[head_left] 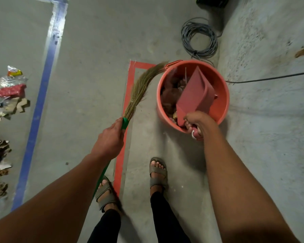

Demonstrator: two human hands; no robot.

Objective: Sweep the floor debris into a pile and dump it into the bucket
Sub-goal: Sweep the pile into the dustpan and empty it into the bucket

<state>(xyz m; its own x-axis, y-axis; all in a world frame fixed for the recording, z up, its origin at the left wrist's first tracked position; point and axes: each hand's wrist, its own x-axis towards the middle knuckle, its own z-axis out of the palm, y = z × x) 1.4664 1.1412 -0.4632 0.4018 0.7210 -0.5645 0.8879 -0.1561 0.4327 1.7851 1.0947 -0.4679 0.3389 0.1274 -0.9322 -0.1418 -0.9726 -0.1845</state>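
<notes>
dustpan tipped inside bucket, broom held aside

the right hand [196, 124] is wrapped around the handle of the red dustpan [194, 92], fingers curled tight on it. the dustpan is tilted steeply, its mouth pointing down into the orange bucket [223, 95], with its body inside the bucket rim. brownish debris lies inside the bucket on its left side, beside and under the pan.

the left hand [111, 139] grips the green handle of the broom [140, 90] just below the bristle binding. the bristles fan upward and to the right; their tips curve close to the bucket's rim near its handle mount.

the bucket stands on the concrete floor [88, 55] at the right of a red tape line [128, 88]. a blue tape line [42, 81] runs at the left. beyond it, at the left edge, lies a pile of wrappers and scraps [9, 95]. a grey cable coil [199, 37] lies beyond the bucket. two sandalled feet stand near the bucket.
</notes>
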